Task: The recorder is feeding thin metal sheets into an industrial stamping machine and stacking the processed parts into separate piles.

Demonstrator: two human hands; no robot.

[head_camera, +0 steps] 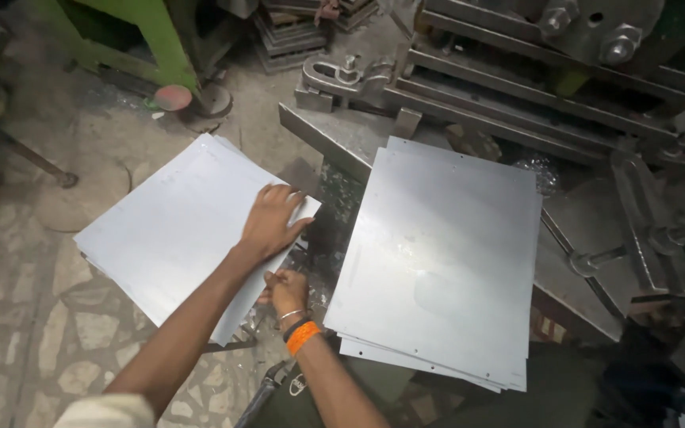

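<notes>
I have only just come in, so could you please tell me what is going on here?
A person is handling the left stack of thin, grey, rectangular metal sheets, which lies beside a press machine. The left hand lies flat on the top sheet near its right corner, while the right hand, with an orange wristband, grips the stack's near edge. A second similar stack rests on the machine's table.
</notes>
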